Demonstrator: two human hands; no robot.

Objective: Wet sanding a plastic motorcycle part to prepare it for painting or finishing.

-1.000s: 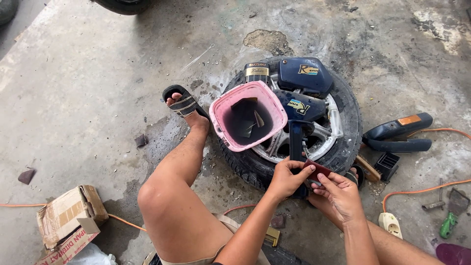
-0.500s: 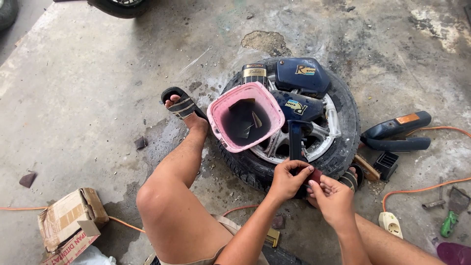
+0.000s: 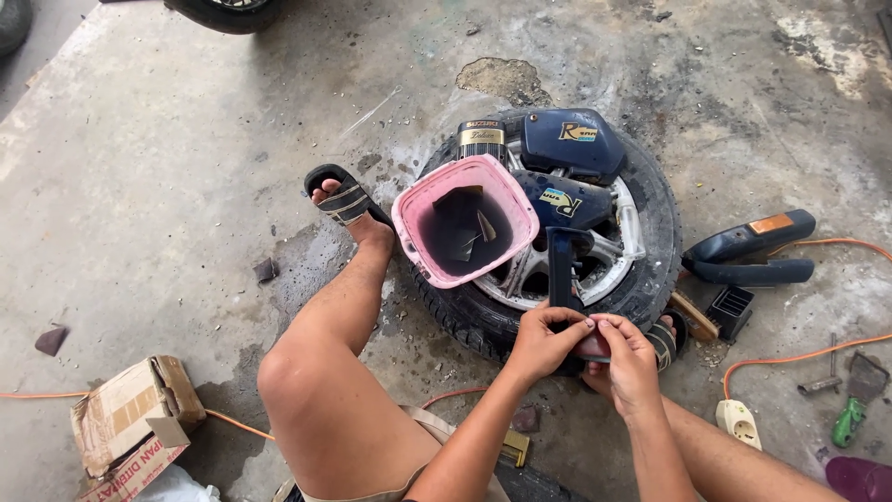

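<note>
Repair workshop floor: stained concrete [image 3: 186, 167], car tyre [image 3: 655, 270], scattered tools, extension cord [image 3: 799, 358].

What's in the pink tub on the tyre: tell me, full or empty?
Nearly empty. The pink tub sits open and tilted on the tyre; only a few dark sheets lie inside, against its stained walls.

I see a dark blue narrow panel piece [image 3: 562, 268] standing almost upright on the near side of the wheel, leaning on the silver rim. Its low end is pinched between both hands, together with a small dark reddish pad [image 3: 595, 346] pressed against it.
</note>
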